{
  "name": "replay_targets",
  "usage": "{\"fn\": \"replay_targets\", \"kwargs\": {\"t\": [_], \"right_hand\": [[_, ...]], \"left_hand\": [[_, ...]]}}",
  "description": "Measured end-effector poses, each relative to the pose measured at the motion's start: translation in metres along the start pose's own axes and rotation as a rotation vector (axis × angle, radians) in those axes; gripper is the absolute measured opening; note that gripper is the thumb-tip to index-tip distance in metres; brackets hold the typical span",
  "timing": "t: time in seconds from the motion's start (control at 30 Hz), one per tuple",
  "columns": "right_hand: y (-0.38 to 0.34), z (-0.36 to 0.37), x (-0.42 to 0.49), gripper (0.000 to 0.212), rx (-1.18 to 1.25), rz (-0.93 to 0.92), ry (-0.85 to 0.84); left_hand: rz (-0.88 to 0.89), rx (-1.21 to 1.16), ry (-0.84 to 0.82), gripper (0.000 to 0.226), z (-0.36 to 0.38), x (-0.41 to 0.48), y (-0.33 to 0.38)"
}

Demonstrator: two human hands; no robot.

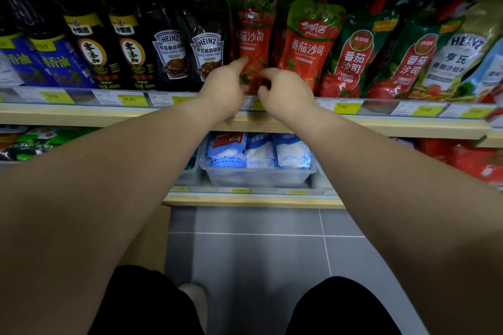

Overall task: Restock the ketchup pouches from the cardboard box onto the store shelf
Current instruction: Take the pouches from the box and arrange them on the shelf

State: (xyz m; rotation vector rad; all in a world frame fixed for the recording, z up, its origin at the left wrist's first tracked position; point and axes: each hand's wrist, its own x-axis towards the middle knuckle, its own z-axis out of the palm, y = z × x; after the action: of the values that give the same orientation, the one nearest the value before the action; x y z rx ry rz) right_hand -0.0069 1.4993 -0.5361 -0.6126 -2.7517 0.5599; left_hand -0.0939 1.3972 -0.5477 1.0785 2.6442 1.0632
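Hidden: ketchup pouch base (behind hands).
Count: two alike in front.
Hands: left hand, right hand both pinch it.

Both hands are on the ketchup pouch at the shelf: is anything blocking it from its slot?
Nothing visible blocks it. The ketchup pouch already stands upright in the gap between the Heinz black pepper sauce pouch and the neighbouring ketchup pouch, with the left hand and right hand holding its lower part.

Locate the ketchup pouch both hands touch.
Head view, centre, upper shelf: the ketchup pouch stands between a Heinz pepper sauce, left, and a matching pouch, right.
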Motion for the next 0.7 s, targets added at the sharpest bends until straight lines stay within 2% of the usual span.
{"fn": "replay_targets", "kwargs": {"t": [0.17,0.3,0.47,0.7], "right_hand": [[0.002,0.009,-0.040,0.038,0.202,-0.021,0.032],[-0.009,0.022,-0.066,0.036,0.280,-0.002,0.024],[-0.046,0.053,-0.099,0.033,0.366,-0.065,-0.160],[-0.119,0.103,-0.138,0.026,0.426,-0.025,-0.312]], "left_hand": [[0.026,0.008,0.092,0.050,-0.012,-0.040,0.007],[-0.075,0.041,0.113,0.041,-0.015,-0.085,0.004],[-0.225,0.079,0.084,0.040,-0.029,-0.148,-0.021],[-0.381,0.122,0.024,0.037,-0.074,-0.232,-0.096]]}}
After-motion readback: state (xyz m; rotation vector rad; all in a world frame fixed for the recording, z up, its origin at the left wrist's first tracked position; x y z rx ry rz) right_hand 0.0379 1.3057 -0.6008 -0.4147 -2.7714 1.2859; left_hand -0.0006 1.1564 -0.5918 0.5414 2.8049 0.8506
